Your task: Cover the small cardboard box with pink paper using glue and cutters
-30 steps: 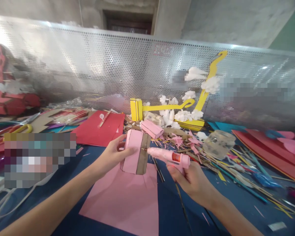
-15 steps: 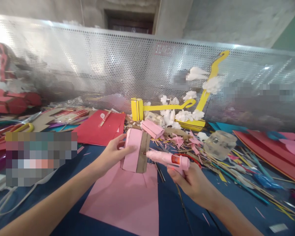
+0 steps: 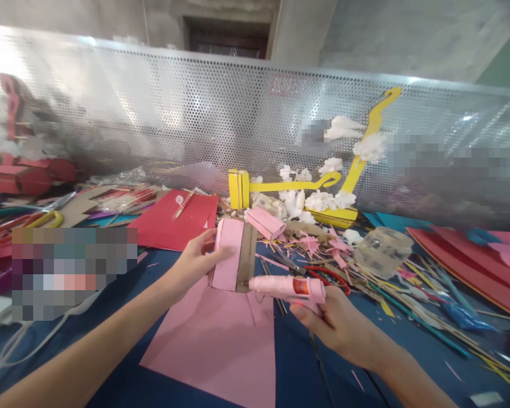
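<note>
My left hand (image 3: 204, 258) grips a small cardboard box (image 3: 228, 255) by its left side. Pink paper covers part of the box, while a bare brown cardboard strip shows along its right side. In my right hand (image 3: 338, 323) is a pink glue gun (image 3: 280, 288), its nozzle pointing left at the lower part of that bare strip. A red light glows on the gun near my thumb. Below the box lies a large pink sheet (image 3: 221, 351) on the blue tabletop.
Red-handled scissors (image 3: 329, 277) lie behind the glue gun among paper scraps. Another pink box (image 3: 266, 222) and yellow pieces with white fluff (image 3: 331, 215) stand at the back, before a perforated metal panel (image 3: 161, 124). Red sheets (image 3: 174, 221) lie left; a clear tape roll (image 3: 385, 252) sits right.
The glue gun's nozzle has moved down along the bare cardboard strip, toward the box's lower end. My left hand keeps its hold, with the box shifted slightly up.
</note>
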`<state>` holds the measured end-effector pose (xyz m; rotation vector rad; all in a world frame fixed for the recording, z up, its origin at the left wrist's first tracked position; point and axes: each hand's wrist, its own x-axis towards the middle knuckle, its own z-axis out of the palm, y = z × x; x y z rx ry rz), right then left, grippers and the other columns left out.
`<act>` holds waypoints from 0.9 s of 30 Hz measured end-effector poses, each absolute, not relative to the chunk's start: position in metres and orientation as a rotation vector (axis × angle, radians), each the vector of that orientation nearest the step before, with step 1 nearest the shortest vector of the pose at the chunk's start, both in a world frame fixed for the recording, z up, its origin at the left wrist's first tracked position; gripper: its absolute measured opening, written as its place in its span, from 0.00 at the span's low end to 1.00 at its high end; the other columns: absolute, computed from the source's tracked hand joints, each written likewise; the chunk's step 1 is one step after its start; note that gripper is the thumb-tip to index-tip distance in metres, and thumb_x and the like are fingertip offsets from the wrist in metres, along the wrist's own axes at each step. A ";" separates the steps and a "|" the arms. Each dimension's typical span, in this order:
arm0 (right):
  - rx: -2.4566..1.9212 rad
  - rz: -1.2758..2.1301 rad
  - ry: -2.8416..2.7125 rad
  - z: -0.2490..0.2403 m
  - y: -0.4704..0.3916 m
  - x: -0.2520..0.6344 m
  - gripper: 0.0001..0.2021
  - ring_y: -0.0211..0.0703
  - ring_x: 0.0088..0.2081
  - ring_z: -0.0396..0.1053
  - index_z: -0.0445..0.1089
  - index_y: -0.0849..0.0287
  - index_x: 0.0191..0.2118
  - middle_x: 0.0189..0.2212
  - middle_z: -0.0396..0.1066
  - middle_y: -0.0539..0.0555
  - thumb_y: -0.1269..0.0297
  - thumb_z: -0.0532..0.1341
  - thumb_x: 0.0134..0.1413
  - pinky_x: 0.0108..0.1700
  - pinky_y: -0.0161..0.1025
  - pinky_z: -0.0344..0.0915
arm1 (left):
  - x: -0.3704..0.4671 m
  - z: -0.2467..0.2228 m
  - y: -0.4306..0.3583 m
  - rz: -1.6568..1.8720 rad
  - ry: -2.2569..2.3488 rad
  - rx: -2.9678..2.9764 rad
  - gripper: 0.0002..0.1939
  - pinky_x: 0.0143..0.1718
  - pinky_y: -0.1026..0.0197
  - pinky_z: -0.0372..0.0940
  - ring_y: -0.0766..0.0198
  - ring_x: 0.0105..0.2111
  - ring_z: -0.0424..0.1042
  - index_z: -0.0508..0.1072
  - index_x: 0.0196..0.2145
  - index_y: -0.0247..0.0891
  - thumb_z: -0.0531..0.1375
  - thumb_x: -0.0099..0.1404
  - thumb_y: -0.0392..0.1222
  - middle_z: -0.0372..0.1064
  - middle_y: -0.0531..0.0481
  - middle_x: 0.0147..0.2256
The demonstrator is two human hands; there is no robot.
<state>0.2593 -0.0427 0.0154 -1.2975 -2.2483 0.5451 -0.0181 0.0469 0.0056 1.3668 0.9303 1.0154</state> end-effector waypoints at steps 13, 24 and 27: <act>-1.276 0.586 -2.255 0.018 -0.043 0.257 0.19 0.39 0.22 0.60 0.81 0.58 0.41 0.19 0.65 0.48 0.51 0.57 0.69 0.27 0.35 0.62 | -0.017 0.008 0.047 1.028 0.943 1.358 0.29 0.41 0.54 0.74 0.48 0.47 0.80 0.72 0.59 0.42 0.70 0.63 0.52 0.80 0.41 0.51; -1.300 0.529 -2.326 0.012 -0.043 0.259 0.20 0.35 0.21 0.53 0.73 0.60 0.34 0.20 0.58 0.46 0.52 0.54 0.71 0.22 0.36 0.49 | -0.019 0.006 0.048 1.039 0.915 1.363 0.27 0.41 0.56 0.73 0.49 0.48 0.80 0.72 0.59 0.43 0.69 0.64 0.51 0.78 0.42 0.55; -1.292 0.537 -2.335 0.013 -0.043 0.258 0.20 0.35 0.21 0.52 0.74 0.60 0.35 0.20 0.58 0.46 0.51 0.53 0.71 0.23 0.35 0.50 | -0.019 0.007 0.048 1.040 0.912 1.346 0.28 0.39 0.58 0.73 0.50 0.48 0.80 0.72 0.59 0.43 0.69 0.64 0.51 0.79 0.42 0.54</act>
